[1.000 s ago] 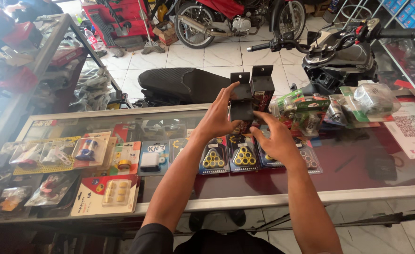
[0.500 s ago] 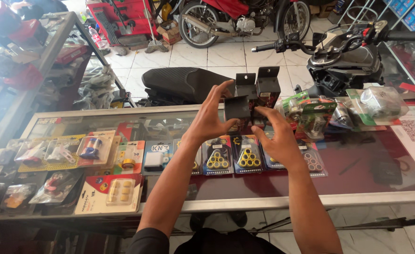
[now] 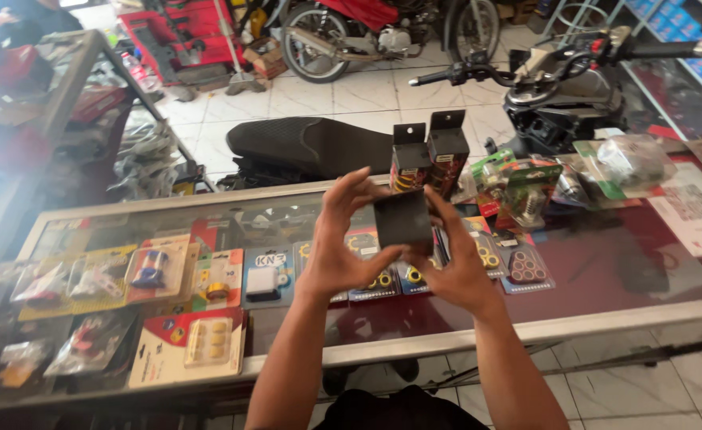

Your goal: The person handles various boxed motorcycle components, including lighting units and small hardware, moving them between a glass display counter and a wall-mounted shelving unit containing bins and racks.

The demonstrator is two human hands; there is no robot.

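Over glass-topped display counter (image 3: 606, 271), flat and reflective, blister-carded parts showing beneath. Beyond it, black padded motorcycle seat (image 3: 311, 147), matte, curved. Standing on the glass, two tall hang-tab packages (image 3: 429, 159), black card with printed fronts. Held above the counter between both hands, small black box (image 3: 402, 220), squarish, dull-surfaced. Left hand (image 3: 343, 247) pinching its near side with fingertips; right hand (image 3: 454, 263) cupping it from below, fingers curled around. Risk, as judged: fingertip grip slipping, box dropping onto glass or knocking over the upright packages close behind.
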